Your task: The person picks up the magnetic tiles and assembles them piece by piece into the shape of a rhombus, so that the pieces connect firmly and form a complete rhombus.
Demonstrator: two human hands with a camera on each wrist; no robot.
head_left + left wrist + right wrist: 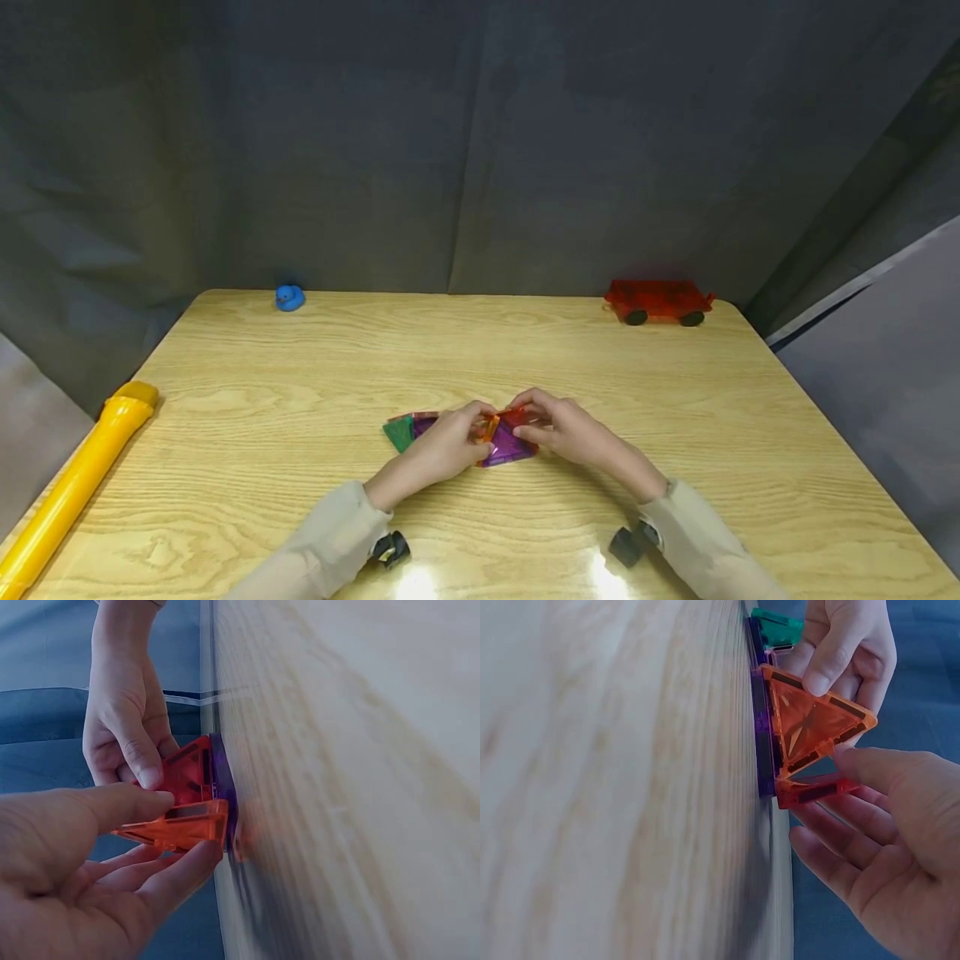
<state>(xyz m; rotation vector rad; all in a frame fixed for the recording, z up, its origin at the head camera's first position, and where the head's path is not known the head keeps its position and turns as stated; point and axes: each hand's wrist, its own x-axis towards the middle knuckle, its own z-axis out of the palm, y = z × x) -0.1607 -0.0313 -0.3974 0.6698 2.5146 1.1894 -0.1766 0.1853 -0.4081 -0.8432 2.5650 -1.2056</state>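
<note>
Wooden table point(675, 433), both hands pinching upright orange tile point(810, 724) and red tile point(187, 772)

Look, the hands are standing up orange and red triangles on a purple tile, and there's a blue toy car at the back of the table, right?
Not quite. The toy car is red, as the head view shows; the blue thing is a little duck. The rest holds: the left hand and right hand prop triangles on the purple tile.

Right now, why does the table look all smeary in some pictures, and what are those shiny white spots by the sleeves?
In the head view the table is sharp, and two white glare patches sit on its near edge, light reflecting off the shiny wood. In both wrist views the wood lies very close to the camera, so it blurs, while the orange tile and the hands stay fairly clear.
</note>
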